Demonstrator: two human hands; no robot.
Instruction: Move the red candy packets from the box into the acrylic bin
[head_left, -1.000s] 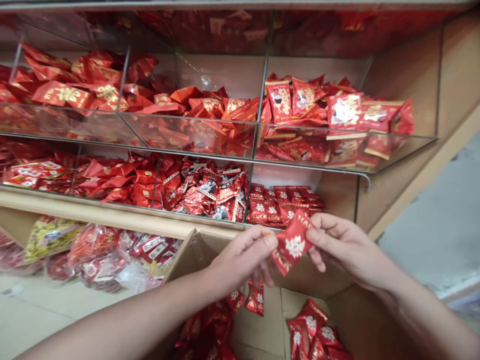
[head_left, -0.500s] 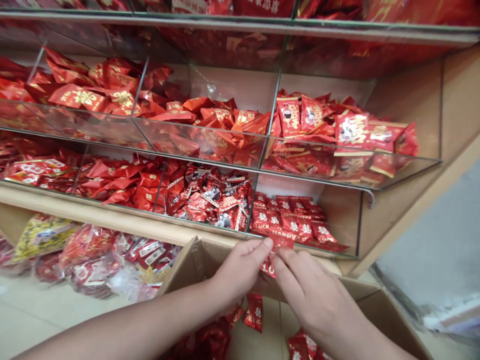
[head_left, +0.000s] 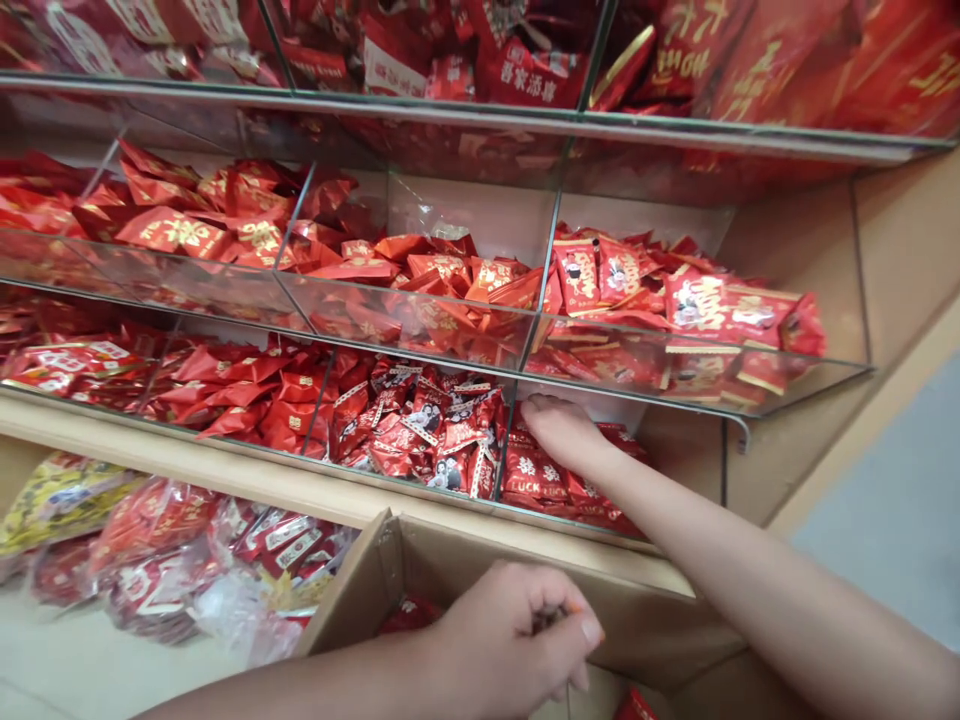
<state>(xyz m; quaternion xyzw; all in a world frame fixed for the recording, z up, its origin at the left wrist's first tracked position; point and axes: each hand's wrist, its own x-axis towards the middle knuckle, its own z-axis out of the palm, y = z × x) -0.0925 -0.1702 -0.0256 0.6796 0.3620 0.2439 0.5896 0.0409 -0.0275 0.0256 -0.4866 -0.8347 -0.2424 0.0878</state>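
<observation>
Large glossy red bags with gold lettering (head_left: 787,60) fill the upper right shelf; below them sit gold-edged red packets with cartoon figures (head_left: 701,300); farther left lie crinkled red foil packets with gold print (head_left: 176,232); the lower tier holds small red packets with black-and-white figures (head_left: 427,420); beneath, a yellow patterned plastic bag (head_left: 60,500) lies beside clear plastic bags of red packets (head_left: 154,590); a plain grey wall (head_left: 892,500) shows at right.

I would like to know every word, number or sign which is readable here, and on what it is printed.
"LUCK": on small red packets in the lower right compartment.
"囍": in white, on the same packets.
The gold writing on the packets one level above is too blurred to read surely.
Chinese characters on the top-shelf bags and print on the clear bags at lower left: not surely readable.
</observation>
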